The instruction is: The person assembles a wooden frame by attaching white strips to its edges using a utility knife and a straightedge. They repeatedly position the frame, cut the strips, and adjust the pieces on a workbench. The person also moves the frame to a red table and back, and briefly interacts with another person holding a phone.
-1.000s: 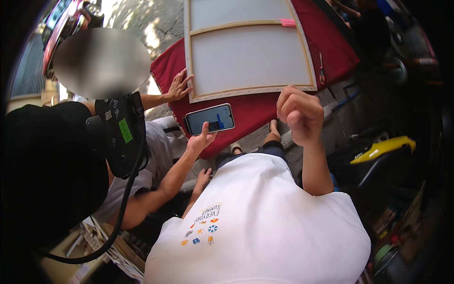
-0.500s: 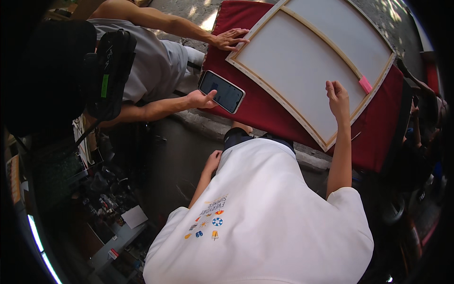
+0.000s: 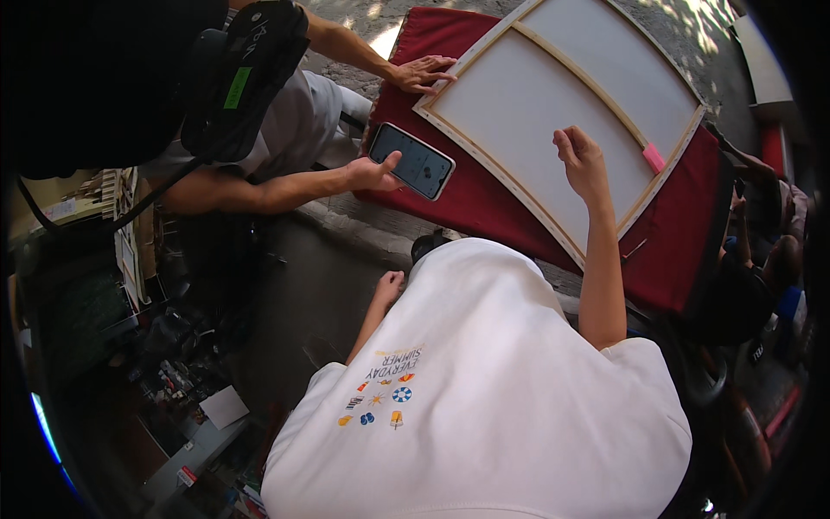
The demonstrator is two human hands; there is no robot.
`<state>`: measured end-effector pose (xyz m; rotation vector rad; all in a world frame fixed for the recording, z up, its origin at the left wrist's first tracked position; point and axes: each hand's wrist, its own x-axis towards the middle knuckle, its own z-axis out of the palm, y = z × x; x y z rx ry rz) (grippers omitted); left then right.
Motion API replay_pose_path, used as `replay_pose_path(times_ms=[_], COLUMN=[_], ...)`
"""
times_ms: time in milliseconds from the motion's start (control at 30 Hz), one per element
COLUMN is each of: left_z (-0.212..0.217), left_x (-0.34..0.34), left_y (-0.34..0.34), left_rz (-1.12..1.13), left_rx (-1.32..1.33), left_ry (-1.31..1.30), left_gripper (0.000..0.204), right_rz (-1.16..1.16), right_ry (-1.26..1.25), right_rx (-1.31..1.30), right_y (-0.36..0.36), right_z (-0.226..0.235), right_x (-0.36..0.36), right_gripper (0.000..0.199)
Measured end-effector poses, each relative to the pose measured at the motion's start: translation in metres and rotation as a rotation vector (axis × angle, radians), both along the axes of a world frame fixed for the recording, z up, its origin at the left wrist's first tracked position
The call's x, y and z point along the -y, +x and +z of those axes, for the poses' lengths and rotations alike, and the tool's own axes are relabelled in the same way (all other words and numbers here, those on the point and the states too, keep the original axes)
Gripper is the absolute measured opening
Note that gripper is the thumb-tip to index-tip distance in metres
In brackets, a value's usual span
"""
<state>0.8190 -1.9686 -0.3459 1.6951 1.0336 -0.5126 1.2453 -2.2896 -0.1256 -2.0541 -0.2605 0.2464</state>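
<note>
My right hand (image 3: 581, 163) is raised above the pale back of a large framed canvas (image 3: 536, 108), its fingers curled in with the thumb against them. Whatever lies inside that hand, if anything, is hidden. My left hand (image 3: 389, 286) hangs low beside my white shirt, loosely closed, with nothing showing in it. The canvas lies face down, with a wooden crossbar (image 3: 588, 76) across its back. A pink piece (image 3: 653, 158) wraps the bar's near end. Underneath is a dark red cloth (image 3: 666, 268), where a thin metal tool (image 3: 635, 251) lies past my right forearm.
On the left, another person rests one hand (image 3: 424, 74) on the canvas corner and holds a phone (image 3: 413, 162) in the other. A black bag (image 3: 251, 82) hangs by that person. Cluttered small goods (image 3: 177, 376) lie lower left. More people are at the right edge.
My right hand has shifted left over the canvas, its fingers curled tighter. The view has shifted slightly. The other person has leaned closer, and the phone's screen shows something different.
</note>
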Motion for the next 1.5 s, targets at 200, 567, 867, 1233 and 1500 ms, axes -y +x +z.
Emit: replay_pose_path(times_ms=[200,567,867,1233,1500], left_z=[0.004,-0.034,-0.008,0.061,0.074], left_x=[-0.028,-0.067,-0.025,0.085,0.14], left_y=[0.067,-0.014,-0.013,-0.006,-0.028], left_rz=[0.044,0.081,0.279,0.369,0.546], left_rx=[0.15,-0.137,-0.11,-0.059,-0.109], left_ry=[-0.048,-0.091,-0.032,0.02,-0.032], left_gripper=[0.034,0.039,0.037,0.034,0.036], right_rz=[-0.172,-0.316,-0.393,-0.189,-0.153], right_ry=[-0.049,-0.148,-0.288,-0.806,-0.834], right_rx=[0.059,0.035,0.232,0.262,0.379], right_y=[-0.029,-0.081,0.063,0.197,0.198], right_z=[-0.013,-0.029,-0.064,-0.147,-0.181], right_x=[0.019,0.049,0.109,0.126,0.12], right_gripper=[0.035,0.033,0.03,0.043,0.044])
